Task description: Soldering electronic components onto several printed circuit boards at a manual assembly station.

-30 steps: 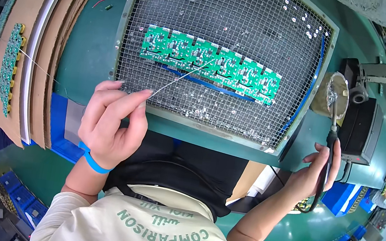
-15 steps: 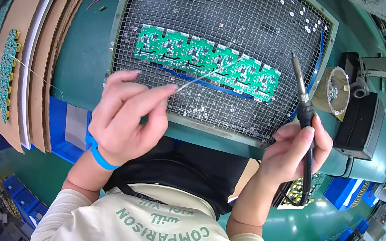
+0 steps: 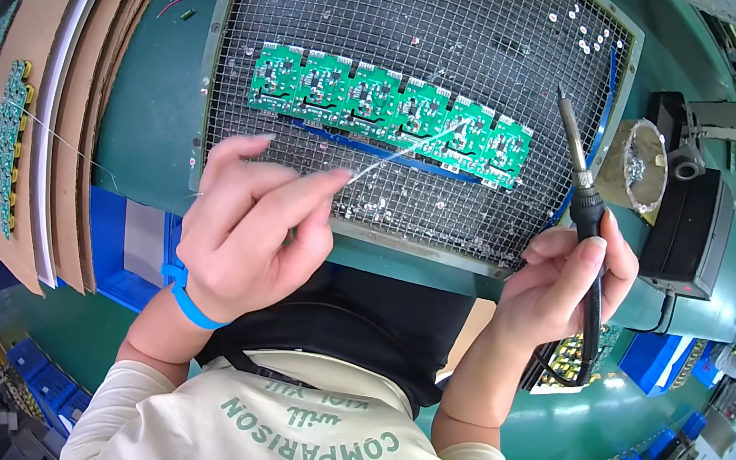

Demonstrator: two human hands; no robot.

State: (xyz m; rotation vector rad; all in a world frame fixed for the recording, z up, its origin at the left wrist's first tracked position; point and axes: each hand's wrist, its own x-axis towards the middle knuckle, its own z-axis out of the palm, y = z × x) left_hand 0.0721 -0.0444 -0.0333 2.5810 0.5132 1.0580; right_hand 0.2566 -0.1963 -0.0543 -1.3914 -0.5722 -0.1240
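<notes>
My left hand, wearing a blue wristband, pinches a thin silvery solder wire between thumb and forefinger. The wire's free end slants up and right over the fifth section of a green circuit board panel; whether it touches cannot be told. My right hand grips a soldering iron by its black handle. The iron's metal tip points up and away, beyond the panel's right end and apart from it. The panel lies on a dark wire-mesh tray with a metal frame.
Small white bits lie at the mesh's far right corner. Right of the tray stand a round holder and a black box. Cardboard sheets with more circuit boards stand at left. A blue bin sits below the table edge.
My left hand and the wire have shifted slightly right; the wire's end moved from the fourth section toward the fifth. The panel and tray appear slightly further left. The iron stays nearly still.
</notes>
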